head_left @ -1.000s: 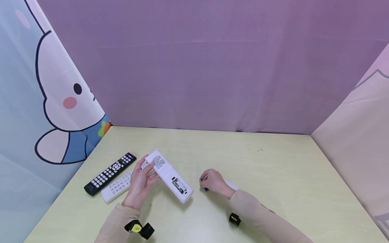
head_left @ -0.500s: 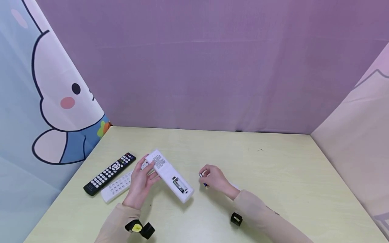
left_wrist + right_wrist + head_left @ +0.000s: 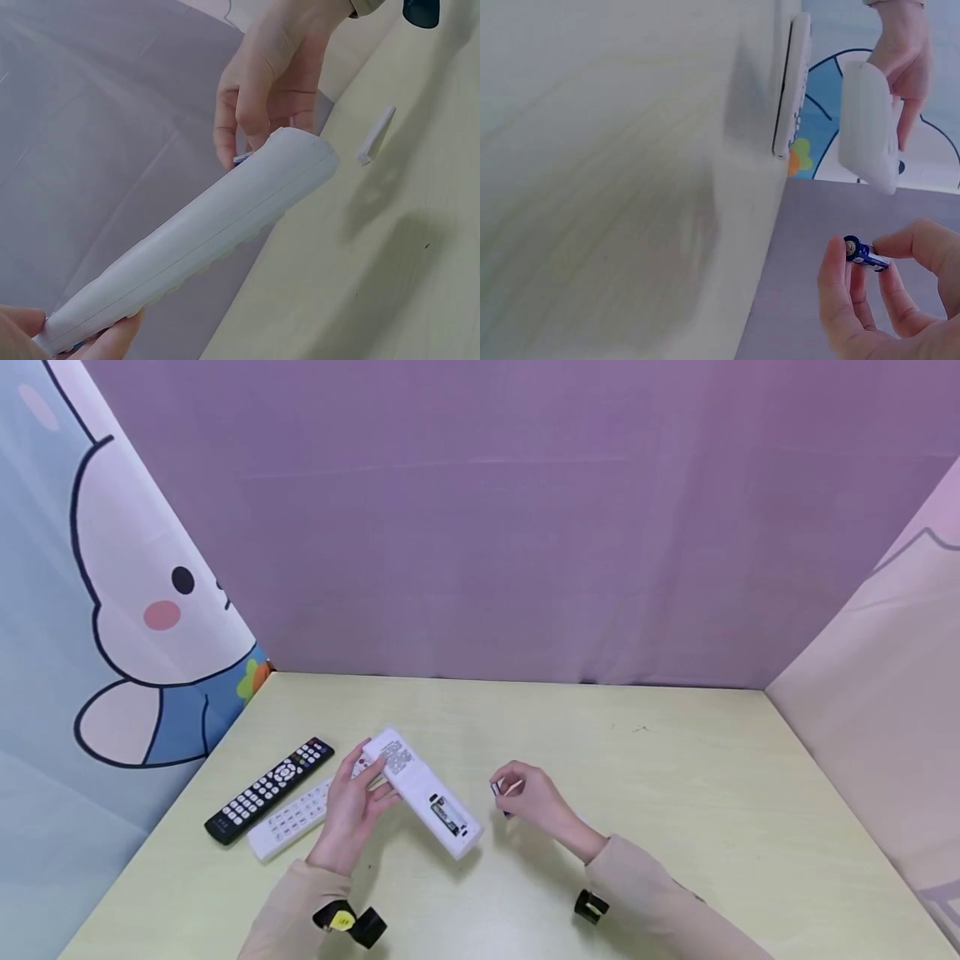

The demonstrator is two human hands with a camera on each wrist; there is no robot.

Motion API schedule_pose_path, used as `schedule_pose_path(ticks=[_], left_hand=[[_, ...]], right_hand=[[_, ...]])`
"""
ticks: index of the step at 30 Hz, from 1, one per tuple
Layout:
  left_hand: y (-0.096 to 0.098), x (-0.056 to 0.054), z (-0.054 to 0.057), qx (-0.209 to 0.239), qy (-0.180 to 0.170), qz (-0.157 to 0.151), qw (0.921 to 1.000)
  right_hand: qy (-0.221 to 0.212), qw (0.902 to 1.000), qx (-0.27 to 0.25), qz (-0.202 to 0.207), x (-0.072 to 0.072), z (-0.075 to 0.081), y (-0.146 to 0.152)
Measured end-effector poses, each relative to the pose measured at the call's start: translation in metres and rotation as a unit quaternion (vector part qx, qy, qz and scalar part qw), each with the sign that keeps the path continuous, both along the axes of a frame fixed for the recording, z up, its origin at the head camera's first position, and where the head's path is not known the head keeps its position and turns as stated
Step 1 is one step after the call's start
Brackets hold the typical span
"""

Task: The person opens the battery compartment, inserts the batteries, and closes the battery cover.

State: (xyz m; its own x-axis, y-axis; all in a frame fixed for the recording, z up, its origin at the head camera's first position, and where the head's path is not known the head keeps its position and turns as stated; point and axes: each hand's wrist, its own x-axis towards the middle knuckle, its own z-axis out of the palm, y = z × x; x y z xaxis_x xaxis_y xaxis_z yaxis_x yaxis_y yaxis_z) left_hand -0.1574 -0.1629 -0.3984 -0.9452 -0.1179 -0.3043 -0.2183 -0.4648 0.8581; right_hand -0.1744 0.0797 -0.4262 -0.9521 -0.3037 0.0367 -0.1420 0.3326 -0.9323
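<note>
My left hand [image 3: 347, 814] grips the far end of a white remote control [image 3: 408, 777], tilted above the table with its back up. Its battery compartment [image 3: 447, 816] is uncovered, and a battery-like shape shows inside. To the right, my right hand [image 3: 536, 797] pinches a small blue battery [image 3: 866, 253] between thumb and fingertips. The battery is apart from the remote in the right wrist view. A slim white piece like a battery cover [image 3: 377, 135] lies on the table, mostly hidden behind my right wrist in the head view.
At left on the table [image 3: 675, 760] lie a black remote [image 3: 270, 789] and a second white remote [image 3: 292, 818], the latter partly behind my left hand. A purple cloth [image 3: 480, 527] backs the table, with printed cloth sides. Black wrist cameras sit on both sleeves.
My right hand has risen slightly off the table with the battery, and its wrist has shifted to the right. The remote in my left hand has barely moved.
</note>
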Motion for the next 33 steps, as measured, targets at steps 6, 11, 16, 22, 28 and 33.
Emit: schedule_pose_path(ticks=[6, 11, 16, 22, 28, 33], left_hand=[[0.003, -0.001, 0.001, 0.007, 0.002, -0.001, 1.0], [0.006, -0.001, 0.003, 0.017, 0.003, 0.001, 0.9999], [0.009, 0.0, 0.006, 0.018, 0.002, 0.0, 0.9998], [0.013, -0.001, 0.006, 0.025, 0.008, -0.003, 0.9996], [0.016, -0.001, 0.006, 0.024, 0.006, -0.003, 0.9997], [0.019, -0.002, 0.006, 0.03, 0.011, 0.004, 0.9995]], right_hand=[[0.008, 0.9995, -0.024, 0.019, 0.006, 0.01, 0.002], [0.013, 0.9992, -0.021, 0.03, 0.013, 0.021, 0.003], [0.007, 0.9993, -0.012, 0.034, 0.019, 0.029, 0.003], [0.032, 0.9989, 0.008, 0.033, 0.026, 0.031, 0.002], [0.083, 0.996, 0.014, 0.031, 0.029, 0.027, -0.001], [0.109, 0.9934, 0.022, 0.026, 0.032, 0.026, -0.004]])
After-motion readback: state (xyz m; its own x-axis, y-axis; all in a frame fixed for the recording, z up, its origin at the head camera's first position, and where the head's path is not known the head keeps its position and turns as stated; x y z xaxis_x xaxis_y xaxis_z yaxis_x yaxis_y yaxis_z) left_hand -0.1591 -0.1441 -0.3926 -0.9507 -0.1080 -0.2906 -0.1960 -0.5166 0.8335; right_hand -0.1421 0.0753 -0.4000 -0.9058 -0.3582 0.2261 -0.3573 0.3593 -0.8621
